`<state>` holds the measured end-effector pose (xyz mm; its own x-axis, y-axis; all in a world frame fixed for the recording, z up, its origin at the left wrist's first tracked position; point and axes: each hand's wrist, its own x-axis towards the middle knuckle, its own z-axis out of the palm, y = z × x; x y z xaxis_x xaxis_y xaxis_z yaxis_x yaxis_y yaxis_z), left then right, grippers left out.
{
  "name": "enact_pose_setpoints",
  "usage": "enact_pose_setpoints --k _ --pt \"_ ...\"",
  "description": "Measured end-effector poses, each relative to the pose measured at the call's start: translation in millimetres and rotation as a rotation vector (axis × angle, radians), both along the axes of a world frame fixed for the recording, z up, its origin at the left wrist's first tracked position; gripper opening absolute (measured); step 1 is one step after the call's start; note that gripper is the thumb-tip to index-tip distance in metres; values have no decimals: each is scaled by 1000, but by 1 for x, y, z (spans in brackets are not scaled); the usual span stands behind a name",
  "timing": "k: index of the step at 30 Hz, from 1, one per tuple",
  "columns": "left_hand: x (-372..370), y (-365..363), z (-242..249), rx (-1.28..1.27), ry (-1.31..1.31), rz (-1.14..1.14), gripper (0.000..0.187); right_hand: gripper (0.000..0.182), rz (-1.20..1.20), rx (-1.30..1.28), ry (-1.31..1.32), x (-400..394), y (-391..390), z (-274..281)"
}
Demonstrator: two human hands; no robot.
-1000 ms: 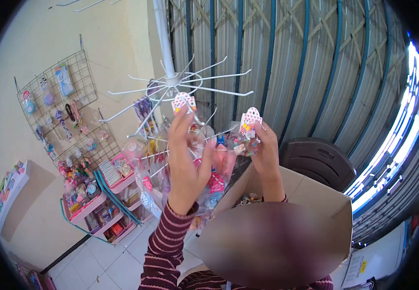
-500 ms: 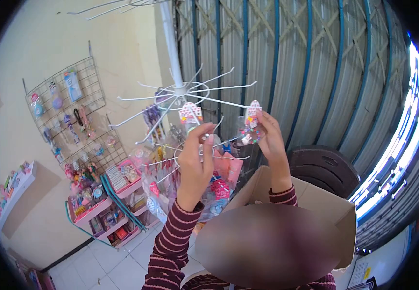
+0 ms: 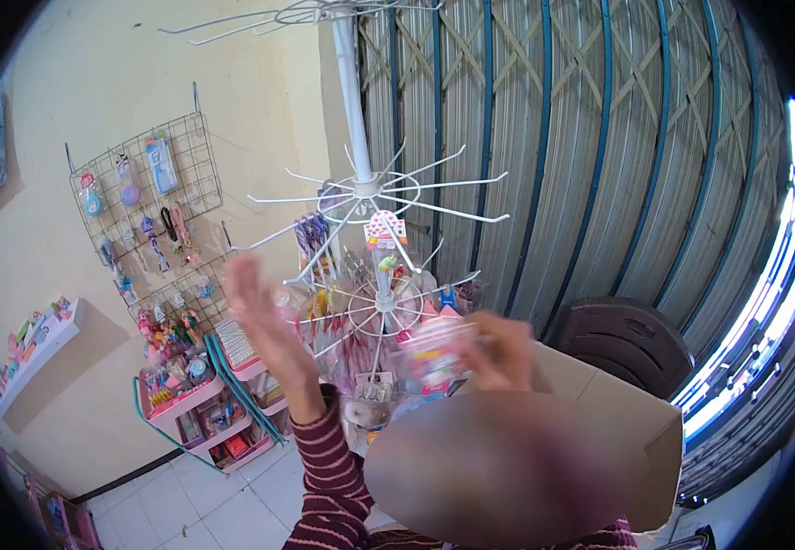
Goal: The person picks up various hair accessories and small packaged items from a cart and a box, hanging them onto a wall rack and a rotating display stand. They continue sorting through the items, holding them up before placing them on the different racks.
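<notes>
The packet (image 3: 436, 354), clear with pink, white and yellow colouring, was blurred and tilted in the right hand (image 3: 504, 353), near the rack (image 3: 366, 186).

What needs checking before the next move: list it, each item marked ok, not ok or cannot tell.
1. Left hand free: ok, raised with open fingers and holding nothing.
2. Packet in the right hand: ok, though how firm the grip is does not show.
3. Packet's hanging hole in clear sight: not ok, the packet is blurred.
4. Bare hook on the rack: ok, the one pointing right carries nothing.
5. Hearts card hanging on a hook: ok, at the front of the same tier.
6. Contents of the carton: cannot tell, a blurred patch covers the view.
</notes>
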<state>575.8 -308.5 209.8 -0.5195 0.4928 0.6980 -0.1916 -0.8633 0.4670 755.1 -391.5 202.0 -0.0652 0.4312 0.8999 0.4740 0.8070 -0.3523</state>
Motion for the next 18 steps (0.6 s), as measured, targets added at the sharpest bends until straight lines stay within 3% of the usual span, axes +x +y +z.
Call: enact_pose_setpoints --k 1,3,6,10,13,14,16,18 --pt "3 1 -2 4 2 -2 68 18 23 -84 -121 -8 4 3" --pt "7 -2 -6 14 37 -602 77 16 67 -138 -46 -30 21 3" --pt "23 -13 -12 48 173 -764 80 15 112 -223 97 -43 42 1" --pt "31 -11 -12 111 354 -749 78 16 129 -237 251 -28 62 -9" --pt "24 -22 -12 191 616 406 53 17 225 -195 343 -13 62 -13" --pt "25 -24 -10 197 618 398 53 18 243 -144 378 -7 58 -13" --pt "27 -26 -7 87 545 632 47 21 211 -112 324 3 54 -13" --pt "30 -13 -9 123 563 502 40 23 167 -120 479 5 45 -7"
